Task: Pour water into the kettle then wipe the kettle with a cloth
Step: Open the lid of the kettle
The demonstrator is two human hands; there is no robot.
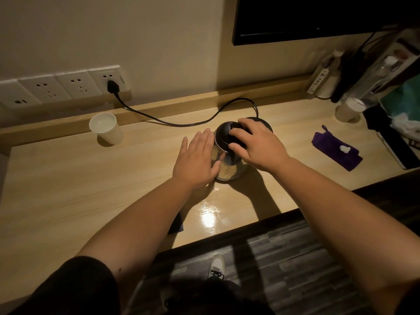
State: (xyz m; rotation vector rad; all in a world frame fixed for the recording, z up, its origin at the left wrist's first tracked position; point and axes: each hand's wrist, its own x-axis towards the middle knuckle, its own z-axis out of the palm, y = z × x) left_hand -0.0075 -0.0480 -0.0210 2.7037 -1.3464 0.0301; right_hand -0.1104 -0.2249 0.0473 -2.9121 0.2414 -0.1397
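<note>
Resting flat against kettle point(229, 165) side, left hand point(197, 159) open, right hand point(256, 145) gripping lid point(227, 135)

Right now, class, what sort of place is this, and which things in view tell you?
Probably a hotel room: a wall-mounted TV above a narrow desk, a kettle, and a disposable cup.

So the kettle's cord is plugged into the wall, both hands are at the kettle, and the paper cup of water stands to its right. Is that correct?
Not quite. In the head view the paper cup stands to the left of the kettle, near the wall sockets. The rest holds: the cord is plugged in, and the left hand and right hand are at the kettle.
</note>
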